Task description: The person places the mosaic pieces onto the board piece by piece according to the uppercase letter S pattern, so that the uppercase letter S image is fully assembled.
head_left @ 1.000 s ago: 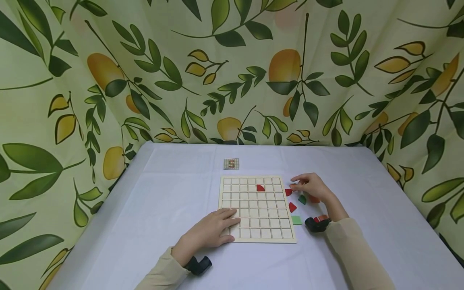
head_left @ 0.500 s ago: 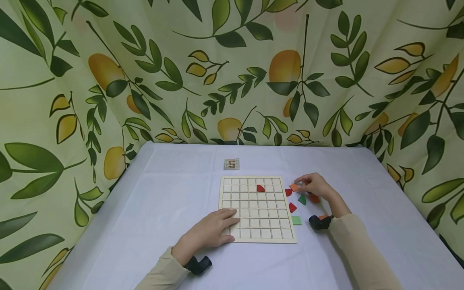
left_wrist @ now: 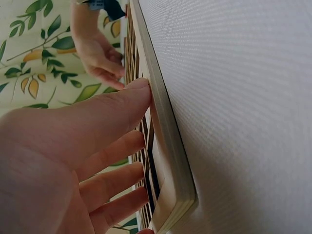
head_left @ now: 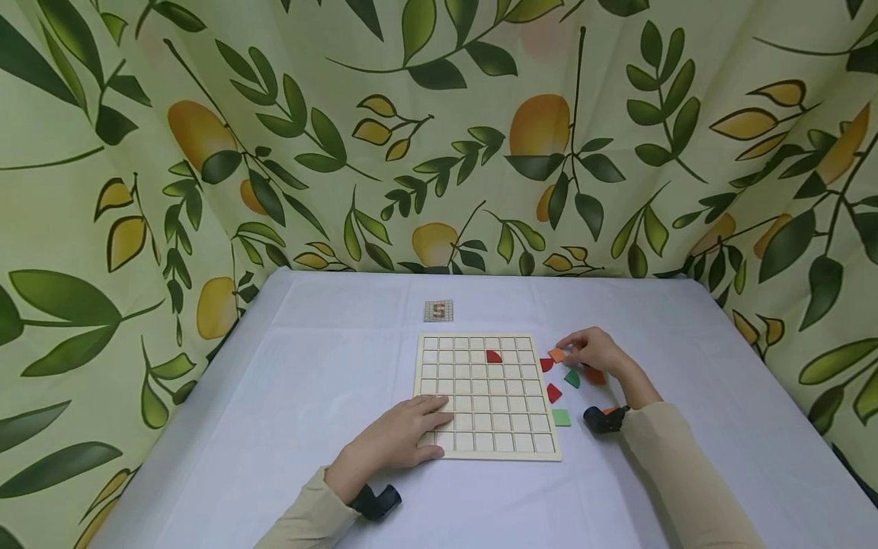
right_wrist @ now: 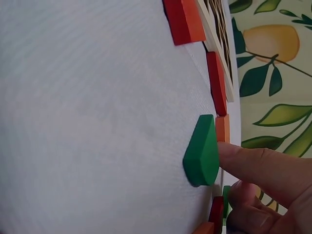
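Leafy, fruit-printed curtain (head_left: 439,152), hung behind a white-covered table (head_left: 329,358). One gridded board (head_left: 483,422), a single red piece (head_left: 494,357) in an upper cell. One small card (head_left: 438,310) beyond it. Left hand (head_left: 394,435): fingers laid straight on the board's near left part, steadying it, I judge. Right hand (head_left: 597,352): fingertips at the orange tile (head_left: 556,355), off the board's right edge, near a green piece (head_left: 572,377); whether it pinches, I cannot tell from here. Step, as I judge it: selecting that tile. Next move would call for a sure pinch, clear of the green piece.

Left hand (head_left: 398,435) spread, right hand (head_left: 598,354) angled inward
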Demonstrator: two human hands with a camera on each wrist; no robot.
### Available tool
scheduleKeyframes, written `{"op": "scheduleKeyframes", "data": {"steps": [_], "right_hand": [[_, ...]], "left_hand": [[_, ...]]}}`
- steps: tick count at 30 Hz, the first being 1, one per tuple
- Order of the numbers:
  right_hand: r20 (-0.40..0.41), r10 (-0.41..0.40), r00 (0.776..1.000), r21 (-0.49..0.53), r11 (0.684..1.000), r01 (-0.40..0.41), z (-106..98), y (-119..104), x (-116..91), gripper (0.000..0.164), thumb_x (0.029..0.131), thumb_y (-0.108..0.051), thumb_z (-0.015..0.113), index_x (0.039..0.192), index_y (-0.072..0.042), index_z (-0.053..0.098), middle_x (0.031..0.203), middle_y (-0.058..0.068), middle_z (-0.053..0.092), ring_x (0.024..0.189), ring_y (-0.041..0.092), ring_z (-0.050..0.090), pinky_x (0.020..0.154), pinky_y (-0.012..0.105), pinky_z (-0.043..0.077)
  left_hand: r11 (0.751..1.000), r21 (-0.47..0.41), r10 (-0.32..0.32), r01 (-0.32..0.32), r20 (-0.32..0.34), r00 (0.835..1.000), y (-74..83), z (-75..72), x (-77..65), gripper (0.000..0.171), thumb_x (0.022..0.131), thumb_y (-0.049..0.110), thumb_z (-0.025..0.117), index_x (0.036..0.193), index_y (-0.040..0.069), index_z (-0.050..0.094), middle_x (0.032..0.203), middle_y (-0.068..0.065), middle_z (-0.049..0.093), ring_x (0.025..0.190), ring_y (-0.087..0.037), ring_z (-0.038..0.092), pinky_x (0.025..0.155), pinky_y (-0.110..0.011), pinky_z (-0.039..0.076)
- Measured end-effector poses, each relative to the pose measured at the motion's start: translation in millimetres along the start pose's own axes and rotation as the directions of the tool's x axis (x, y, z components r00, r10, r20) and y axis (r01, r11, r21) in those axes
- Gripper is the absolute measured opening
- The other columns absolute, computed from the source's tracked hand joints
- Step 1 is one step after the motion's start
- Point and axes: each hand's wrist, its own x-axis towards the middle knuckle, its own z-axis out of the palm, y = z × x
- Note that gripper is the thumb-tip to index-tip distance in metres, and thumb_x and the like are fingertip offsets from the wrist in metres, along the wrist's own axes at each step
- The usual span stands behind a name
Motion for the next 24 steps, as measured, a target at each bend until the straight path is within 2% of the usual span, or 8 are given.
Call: {"op": "scheduleKeyframes", "data": {"steps": [12,24], "right_hand": [[-0.025,0.036,0.999,-0.011,0.999,-0.037,0.5,-0.5,1.7,0.026,0.087,-0.006,0.075,0.109,0.008,0.071,0.067,0.001,0.045,0.067,0.018,0.045,0.059,0.027,0.035],[-0.055,0.064,0.996,0.024,0.998,-0.062,4.7,-2.9,-1.7,0.033,0.088,-0.011,0.075,0.113,0.008,0.067,0.072,0.004,0.051,0.070,0.019,0.049,0.060,0.026,0.041]], "left_hand": [[1.000,-0.010,-0.007,0.007,0.014,1.000,2.1,-3.6,-0.5,0.052,0.094,0.031,0.072,0.140,0.009,0.060,0.152,-0.011,0.050,0.141,-0.029,0.047,0.115,-0.044,0.042],[1.000,-0.027,-0.015,0.015,0.016,1.000,2.6,-2.4,-0.6,0.052,0.094,0.030,0.072,0.140,0.008,0.060,0.152,-0.012,0.050,0.141,-0.029,0.047,0.116,-0.043,0.041]]}}
